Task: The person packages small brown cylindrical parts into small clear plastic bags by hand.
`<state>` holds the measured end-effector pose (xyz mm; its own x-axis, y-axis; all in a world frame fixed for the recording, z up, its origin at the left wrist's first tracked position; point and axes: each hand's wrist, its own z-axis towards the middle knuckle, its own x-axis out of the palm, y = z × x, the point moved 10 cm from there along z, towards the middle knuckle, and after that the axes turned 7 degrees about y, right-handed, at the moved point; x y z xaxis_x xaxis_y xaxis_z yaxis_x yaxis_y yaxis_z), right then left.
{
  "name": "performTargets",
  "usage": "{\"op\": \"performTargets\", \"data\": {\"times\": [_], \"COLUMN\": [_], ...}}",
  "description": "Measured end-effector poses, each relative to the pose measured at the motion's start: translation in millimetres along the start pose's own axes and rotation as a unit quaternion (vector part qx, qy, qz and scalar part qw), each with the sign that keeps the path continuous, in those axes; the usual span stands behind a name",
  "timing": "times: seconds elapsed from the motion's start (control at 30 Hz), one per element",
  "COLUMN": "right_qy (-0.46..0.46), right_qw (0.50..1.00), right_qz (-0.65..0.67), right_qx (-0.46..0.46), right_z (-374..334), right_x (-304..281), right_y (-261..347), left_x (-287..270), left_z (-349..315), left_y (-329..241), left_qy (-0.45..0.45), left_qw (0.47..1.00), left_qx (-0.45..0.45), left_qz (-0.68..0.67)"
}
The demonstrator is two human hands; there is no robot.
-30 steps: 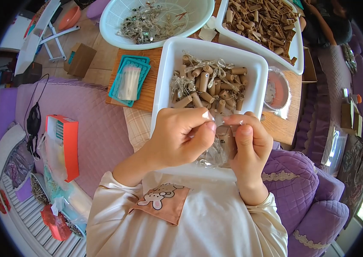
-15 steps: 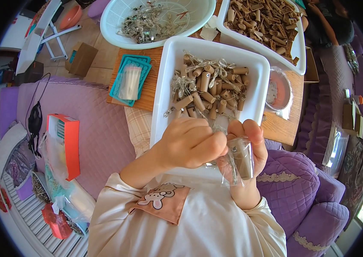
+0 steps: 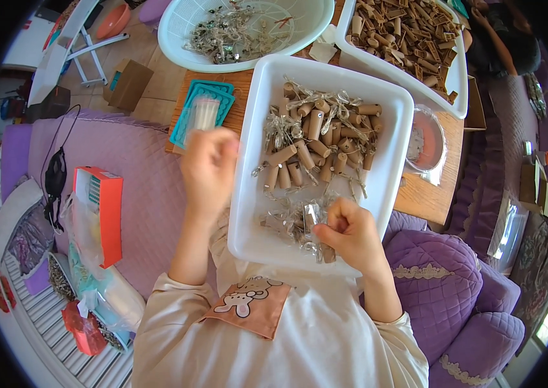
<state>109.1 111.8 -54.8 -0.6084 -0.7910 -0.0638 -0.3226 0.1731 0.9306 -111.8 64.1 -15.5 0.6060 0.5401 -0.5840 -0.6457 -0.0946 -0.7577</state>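
My right hand [image 3: 355,234] is over the near end of a white plastic tub [image 3: 402,169], its fingers closed on a small brown tube in a clear bag [image 3: 313,218]. More clear packets [image 3: 279,221] lie beside it at the tub's near end. Behind them is a heap of brown tubes [image 3: 316,124] with clear looped cords. Left of the tub, my left hand [image 3: 208,169] is raised, smeared by motion. It is nearest a stack of clear bags [image 3: 206,111] on teal trays [image 3: 227,102]; whether its fingers hold anything is unclear.
A pale green basin [image 3: 165,32] with clear and metal bits stands behind the tub. To its right is a second white tub [image 3: 461,77] full of brown pieces. A pink round container [image 3: 426,139] sits at right. Another person [image 3: 504,39] is at the far right.
My hands have parted. The left moved up and left toward the teal trays; the right lowered the bagged brown tube into the tub's near end.
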Motion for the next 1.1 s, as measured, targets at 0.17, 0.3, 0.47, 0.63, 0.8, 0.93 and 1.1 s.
{"op": "performTargets", "data": {"times": [0.17, 0.3, 0.47, 0.63, 0.8, 0.93, 1.1], "right_qy": [0.054, 0.068, -0.085, -0.022, -0.077, -0.127, -0.129], "right_qw": [0.945, 0.902, 0.853, 0.853, 0.914, 0.978, 0.980], "right_qz": [-0.322, -0.426, -0.506, -0.521, -0.385, -0.155, 0.118], "right_qx": [-0.034, -0.016, -0.093, -0.022, -0.102, -0.065, -0.097], "right_z": [7.5, 26.3, 70.7, 102.4, 82.7, 58.7, 47.9], "right_x": [8.1, -4.1, -21.8, -16.5, -43.5, -83.5, -92.9], "right_y": [1.6, 14.3, 40.5, 10.8, 36.8, 43.3, 43.1], "left_x": [-32.3, -30.2, -35.9, -38.3, -32.8, -42.4, -39.2], "left_z": [8.3, 8.4, 13.3, 17.3, 20.2, 22.5, 21.2], "left_y": [105.4, 143.7, 139.4, 166.3, 188.9, 165.7, 170.1], "left_qy": [-0.017, 0.043, -0.013, 0.034, 0.092, 0.024, 0.016], "left_qw": [0.987, 0.962, 0.944, 0.941, 0.940, 0.956, 0.977], "left_qx": [-0.125, -0.214, -0.179, -0.259, -0.288, -0.255, -0.209], "left_qz": [0.097, 0.162, 0.278, 0.215, 0.158, 0.143, -0.026]}}
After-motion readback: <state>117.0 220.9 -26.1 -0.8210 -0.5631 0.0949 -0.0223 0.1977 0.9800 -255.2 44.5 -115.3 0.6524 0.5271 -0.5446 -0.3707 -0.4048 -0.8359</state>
